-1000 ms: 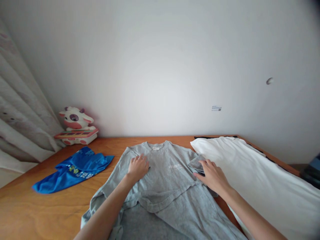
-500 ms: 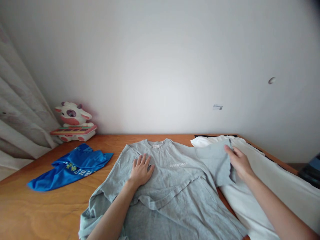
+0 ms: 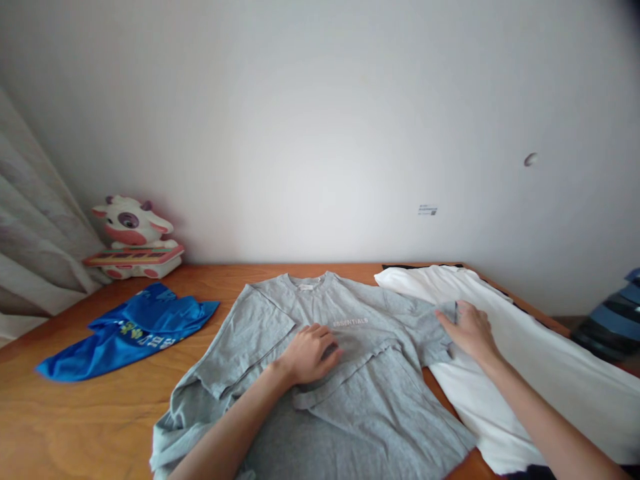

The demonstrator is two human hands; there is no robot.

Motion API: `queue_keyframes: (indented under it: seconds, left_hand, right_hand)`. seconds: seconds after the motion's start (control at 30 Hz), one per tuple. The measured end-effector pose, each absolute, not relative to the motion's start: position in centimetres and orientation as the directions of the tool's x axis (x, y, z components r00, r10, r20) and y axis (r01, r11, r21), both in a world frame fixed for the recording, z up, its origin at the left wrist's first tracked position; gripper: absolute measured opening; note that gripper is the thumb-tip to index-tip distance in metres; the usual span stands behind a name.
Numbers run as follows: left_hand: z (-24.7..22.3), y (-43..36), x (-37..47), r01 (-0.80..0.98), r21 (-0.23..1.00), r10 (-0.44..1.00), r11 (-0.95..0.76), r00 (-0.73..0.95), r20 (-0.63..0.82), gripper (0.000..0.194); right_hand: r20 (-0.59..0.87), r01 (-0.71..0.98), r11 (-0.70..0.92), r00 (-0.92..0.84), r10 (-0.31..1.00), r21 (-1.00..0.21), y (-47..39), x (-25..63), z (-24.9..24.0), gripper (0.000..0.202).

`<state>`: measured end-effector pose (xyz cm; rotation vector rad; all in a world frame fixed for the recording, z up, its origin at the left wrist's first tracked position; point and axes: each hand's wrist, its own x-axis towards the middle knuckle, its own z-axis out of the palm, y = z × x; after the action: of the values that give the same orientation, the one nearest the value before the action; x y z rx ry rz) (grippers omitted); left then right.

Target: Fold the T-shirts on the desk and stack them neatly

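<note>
A grey T-shirt (image 3: 370,413) with "ESSENTIALS" on its chest lies spread and rumpled, collar toward the wall, its lower part folded and creased. My left hand (image 3: 313,353) rests on the middle of its chest, fingers curled, with a bit of grey cloth showing between thumb and fingers. At the shirt's right sleeve, my right hand (image 3: 467,327) pinches the sleeve's end between thumb and fingers, over the white garment. The shirt's left sleeve lies folded across its body.
On the wooden table (image 3: 100,420), a blue garment (image 3: 150,320) lies at left. A cow toy with a keyboard (image 3: 135,233) stands behind it by the curtain (image 3: 35,220). White clothing (image 3: 540,373) covers the right side. A large blue bottle (image 3: 613,320) stands beyond the right edge.
My left hand has slid right across the chest, and its flat fingers have curled. The right sleeve, still in my right hand, is more bunched. The view has shifted slightly right.
</note>
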<state>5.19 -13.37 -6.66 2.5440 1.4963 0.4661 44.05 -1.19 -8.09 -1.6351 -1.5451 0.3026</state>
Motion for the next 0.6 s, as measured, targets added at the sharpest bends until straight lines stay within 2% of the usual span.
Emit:
queue_keyframes:
  seconds: [0.07,0.1,0.13,0.2,0.27,0.33,0.4,0.5,0.53,0.6]
  left_hand:
    - [-5.9,-14.2,6.9,0.814,0.315,0.871,-0.488,0.475,0.122,0.036]
    - [-5.6,-14.5,7.5,0.816,0.312,0.87,-0.487,0.486,0.087,0.038]
    - [-5.3,-14.8,8.0,0.82,0.302,0.867,-0.487,0.496,0.05,0.038]
    - [-4.8,-15.4,8.6,0.821,0.29,0.855,-0.491,0.518,-0.017,0.033]
    - [-4.3,-15.8,8.7,0.803,0.335,0.84,-0.493,0.54,-0.056,0.023]
    - [-3.7,-16.1,8.6,0.736,0.447,0.805,-0.508,0.59,-0.056,0.019]
    - [-3.2,-16.3,8.4,0.609,0.591,0.746,-0.529,0.666,-0.018,0.016]
    - [-3.0,-16.4,8.3,0.413,0.756,0.626,-0.507,0.78,-0.006,0.015]
    - [-3.1,-16.4,8.5,0.404,0.765,0.599,-0.501,0.801,-0.031,0.015]
    - [-3.3,-16.6,9.0,0.516,0.689,0.623,-0.509,0.773,-0.119,0.016]
  right_hand:
    - [0.439,0.77,0.252,0.039,0.898,-0.585,-3.4,42.7,-7.6,0.041]
    - [0.424,0.772,0.329,-0.085,0.902,-0.544,-4.7,41.8,-7.5,0.038]
    - [0.364,0.754,0.395,-0.221,0.905,-0.525,-6.1,40.9,-7.5,0.036]
    - [0.259,0.745,0.435,-0.35,0.9,-0.505,-8.6,39.2,-7.7,0.034]
    - [0.194,0.775,0.411,-0.363,0.911,-0.481,-10.4,38.1,-7.8,0.035]
    - [0.168,0.796,0.388,-0.351,0.921,-0.465,-11.6,37.5,-7.6,0.029]
    - [0.195,0.783,0.41,-0.36,0.912,-0.468,-12.5,37.3,-7.2,0.026]
    - [0.242,0.738,0.469,-0.402,0.883,-0.486,-13.9,37.3,-6.7,0.037]
    - [0.225,0.73,0.481,-0.428,0.875,-0.486,-14.4,37.2,-6.6,0.038]
    - [0.151,0.735,0.494,-0.484,0.862,-0.465,-15.4,37.0,-6.4,0.023]
